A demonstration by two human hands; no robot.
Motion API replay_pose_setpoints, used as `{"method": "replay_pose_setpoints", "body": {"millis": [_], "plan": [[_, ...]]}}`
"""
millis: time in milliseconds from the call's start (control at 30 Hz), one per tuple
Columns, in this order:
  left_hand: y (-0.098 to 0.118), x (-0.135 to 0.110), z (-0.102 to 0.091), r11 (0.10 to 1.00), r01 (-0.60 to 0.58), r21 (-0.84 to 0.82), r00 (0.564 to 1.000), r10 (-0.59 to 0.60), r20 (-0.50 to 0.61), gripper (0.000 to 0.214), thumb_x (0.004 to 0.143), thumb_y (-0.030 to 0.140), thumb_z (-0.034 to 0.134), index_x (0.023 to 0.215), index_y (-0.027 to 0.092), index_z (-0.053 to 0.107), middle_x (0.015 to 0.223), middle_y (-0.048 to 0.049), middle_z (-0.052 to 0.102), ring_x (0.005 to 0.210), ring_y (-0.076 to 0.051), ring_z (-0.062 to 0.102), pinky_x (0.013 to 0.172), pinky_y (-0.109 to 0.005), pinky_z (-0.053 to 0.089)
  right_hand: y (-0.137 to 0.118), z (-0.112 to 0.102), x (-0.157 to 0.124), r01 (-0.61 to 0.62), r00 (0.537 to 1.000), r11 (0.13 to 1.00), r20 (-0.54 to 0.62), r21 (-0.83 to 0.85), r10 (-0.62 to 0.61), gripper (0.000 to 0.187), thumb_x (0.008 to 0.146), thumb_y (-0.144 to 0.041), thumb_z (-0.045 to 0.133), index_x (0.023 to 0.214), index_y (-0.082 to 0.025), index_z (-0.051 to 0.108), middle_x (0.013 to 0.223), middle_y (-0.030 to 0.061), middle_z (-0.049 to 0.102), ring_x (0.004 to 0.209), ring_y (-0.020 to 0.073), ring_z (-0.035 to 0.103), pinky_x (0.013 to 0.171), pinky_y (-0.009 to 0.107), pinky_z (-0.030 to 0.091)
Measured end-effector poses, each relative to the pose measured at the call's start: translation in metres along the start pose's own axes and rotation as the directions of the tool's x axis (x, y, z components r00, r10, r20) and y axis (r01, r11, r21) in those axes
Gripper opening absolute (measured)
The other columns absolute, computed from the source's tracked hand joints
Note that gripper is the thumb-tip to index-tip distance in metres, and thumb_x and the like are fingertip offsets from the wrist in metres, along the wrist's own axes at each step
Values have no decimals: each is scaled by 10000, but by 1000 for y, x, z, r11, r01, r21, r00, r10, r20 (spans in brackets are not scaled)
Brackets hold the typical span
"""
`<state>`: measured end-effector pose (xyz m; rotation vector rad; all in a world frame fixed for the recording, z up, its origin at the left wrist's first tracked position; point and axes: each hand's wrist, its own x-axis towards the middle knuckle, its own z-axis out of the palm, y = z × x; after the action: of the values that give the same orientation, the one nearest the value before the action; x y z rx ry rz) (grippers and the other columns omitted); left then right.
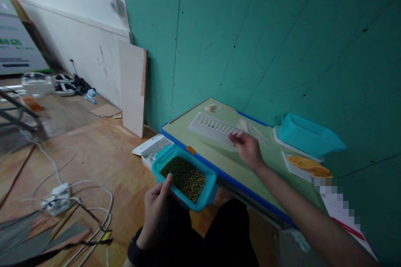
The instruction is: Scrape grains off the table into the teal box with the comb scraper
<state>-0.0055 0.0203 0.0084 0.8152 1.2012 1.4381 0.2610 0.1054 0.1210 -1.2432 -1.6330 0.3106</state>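
Observation:
My left hand [156, 198] grips the near side of a blue plastic container [209, 179], thumb over its rim. Inside lie green and tan beans [188, 179], the green ones mostly on the left. The container is held beside the blue edge of a pale green tabletop [227, 162]. My right hand [249, 150] pinches the right end of a white slotted plastic panel [203, 127] over that tabletop. Beyond the panel, a small pile of tan grains [212, 108] sits near the far corner. Pale scattered bits [253, 131] lie behind my right hand.
A blue bin [308, 133] and a folded yellow cloth-like item [308, 167] stand at the table's right, against the green wall [219, 29]. A white box [148, 146] is below the left edge. Cables and a power strip [59, 198] cover the floor at left.

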Motion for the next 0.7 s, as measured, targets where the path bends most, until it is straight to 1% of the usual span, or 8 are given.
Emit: {"method": "replay_pose_setpoints", "body": {"millis": [67,100,167,233,333,467,600,700], "plan": [[-7,-2,-2,995,90,-34,994,-88,65,485,745,581,685,513,161,615,468,-8,586,444,-128,501,445,-241,394,19,4,30,-10,999,1000,-54,-21,8,348,819,-497,621,810,-158,700,747,38,694,672,177,625,613,264,465],[-11,-3,-3,991,127,-49,988,-122,93,480,743,586,684,528,162,621,477,-9,589,451,-133,507,448,-244,397,30,6,45,-17,998,999,-56,-37,15,368,811,-512,614,811,-154,699,735,41,687,667,179,617,597,262,454],[-20,-4,-7,990,138,-40,986,-133,103,472,736,592,686,548,163,626,481,-4,579,458,-138,507,448,-247,397,49,12,69,-51,994,995,-98,-91,42,409,791,-546,601,793,-149,696,677,38,663,637,181,596,555,258,426],[-26,-5,-11,993,118,6,989,-118,92,486,739,600,680,543,160,619,472,0,562,456,-131,492,446,-242,385,64,17,84,-84,990,987,-121,-133,68,426,775,-562,600,789,-147,696,633,32,645,608,176,577,534,252,407],[-29,-6,-15,994,107,32,991,-109,82,492,751,598,671,544,155,610,474,5,549,456,-114,462,439,-228,354,77,23,89,-103,988,986,-124,-129,87,436,773,-564,596,808,-141,700,638,36,654,600,172,574,523,245,396],[-23,-7,-16,994,90,56,992,-95,86,482,755,599,662,549,166,613,487,0,565,464,-127,472,436,-236,366,84,25,86,-114,990,992,-87,-55,109,435,775,-544,596,877,-136,705,717,52,691,645,180,608,538,244,423],[-16,-8,-15,994,82,76,991,-89,102,496,731,623,669,536,169,627,492,-14,589,470,-146,512,458,-254,421,84,27,85,-133,989,991,-69,-28,131,423,762,-535,620,882,-138,705,743,64,703,680,196,638,562,259,465],[-14,-8,-14,994,81,70,989,-89,117,506,717,638,674,537,167,630,474,-16,580,478,-159,536,465,-258,440,78,28,84,-155,986,988,-57,-10,154,410,752,-530,647,877,-145,713,721,65,706,680,206,648,567,269,484]]}}
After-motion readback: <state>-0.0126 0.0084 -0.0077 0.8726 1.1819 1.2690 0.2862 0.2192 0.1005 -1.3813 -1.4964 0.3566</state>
